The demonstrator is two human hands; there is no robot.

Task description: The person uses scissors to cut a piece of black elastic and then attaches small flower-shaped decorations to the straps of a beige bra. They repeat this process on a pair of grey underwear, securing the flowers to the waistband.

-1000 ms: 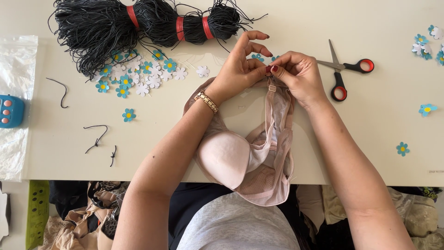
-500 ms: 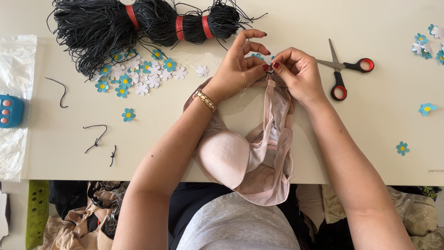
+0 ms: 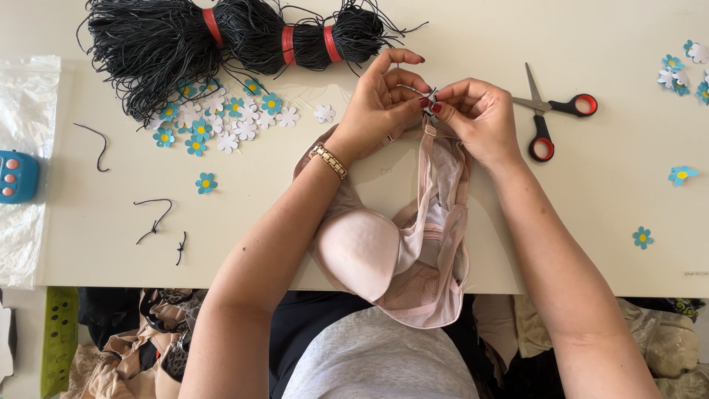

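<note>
- Left hand (image 3: pixel 380 111) and right hand (image 3: pixel 476 118) met over pink bra (image 3: pixel 402 244), same spot as half a second and a second before; barely any shift.
- Fingertips of both pinched shut on small flower piece (image 3: pixel 428 100) and thin black cord, pressed at top of bra strap.
- Bra lay across near table edge (image 3: pixel 111 273), cups hanging over towards lap.
- Scissors (image 3: pixel 550 122) untouched just right of hands.
- Cord bundle (image 3: pixel 221 41) and loose paper flowers (image 3: pixel 221 122) unmoved.
- Judged: fine fastening work ongoing, not finished.
</note>
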